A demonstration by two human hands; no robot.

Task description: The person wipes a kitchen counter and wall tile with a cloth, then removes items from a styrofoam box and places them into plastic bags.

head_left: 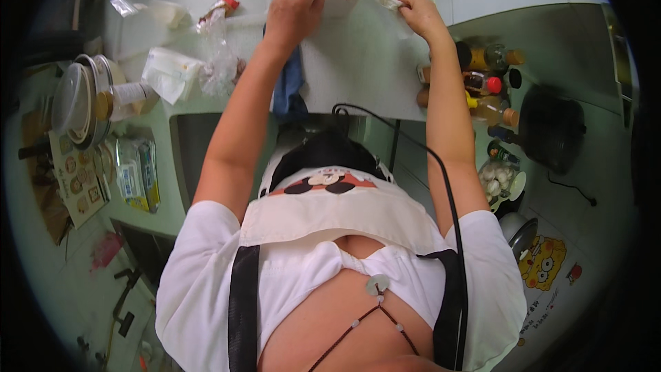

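Observation:
At the far middle of the counter stands a white box (pixel 342 1) with clear plastic and something dark inside. My left hand (pixel 296 10) is at its near left corner, fingers curled over the rim; the fingertips are partly hidden. To the right of the box, my right hand (pixel 421 16) pinches a crumpled white tissue (pixel 387 0) over the counter. A blue cloth (pixel 289 86) hangs over the counter's front edge beside my left forearm.
Left on the counter (pixel 358 83) lie plastic bags (pixel 219 65), a white packet (pixel 172 74) and a red-topped wrapper (pixel 224 8). Stacked containers (pixel 79 100) stand farther left. Sauce bottles (pixel 485 83), garlic bulbs (pixel 497 178) and a black pan (pixel 551 127) are beyond my right forearm. A black cable (pixel 434 155) crosses near it.

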